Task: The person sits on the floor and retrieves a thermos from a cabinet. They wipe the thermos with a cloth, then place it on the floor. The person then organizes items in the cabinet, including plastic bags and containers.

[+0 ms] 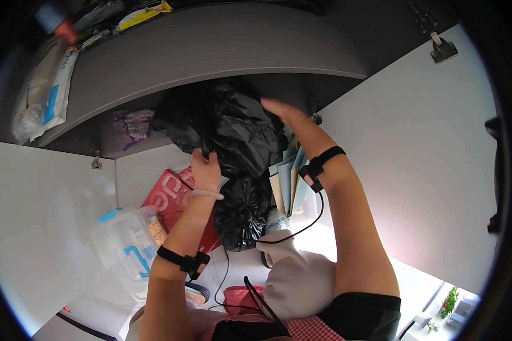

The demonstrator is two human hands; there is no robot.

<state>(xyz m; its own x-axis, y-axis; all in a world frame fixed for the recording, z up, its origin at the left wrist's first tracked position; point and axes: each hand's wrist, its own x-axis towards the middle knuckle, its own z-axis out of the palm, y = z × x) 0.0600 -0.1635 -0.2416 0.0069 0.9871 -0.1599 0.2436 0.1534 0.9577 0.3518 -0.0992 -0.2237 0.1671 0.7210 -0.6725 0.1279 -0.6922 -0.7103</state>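
A large black plastic bag (243,123) lies on the lower shelf of an open cabinet and hangs over its edge. My left hand (206,170) pinches the bag's near left edge between thumb and fingers. My right hand (277,108) rests flat against the bag's far right side, with its fingertips partly hidden behind the plastic. Below, a second black plastic bag (241,213), gathered at the top, stands on the floor. Folded blue and cream paper bags (288,179) are beside it, under my right forearm.
Cabinet doors (409,157) stand open on both sides. A grey shelf (213,47) spans above my hands. A purple cloth bundle (133,125) sits on the lower shelf. Red bags (168,198) and a clear plastic box (128,251) are at the left. Black cables hang near both arms.
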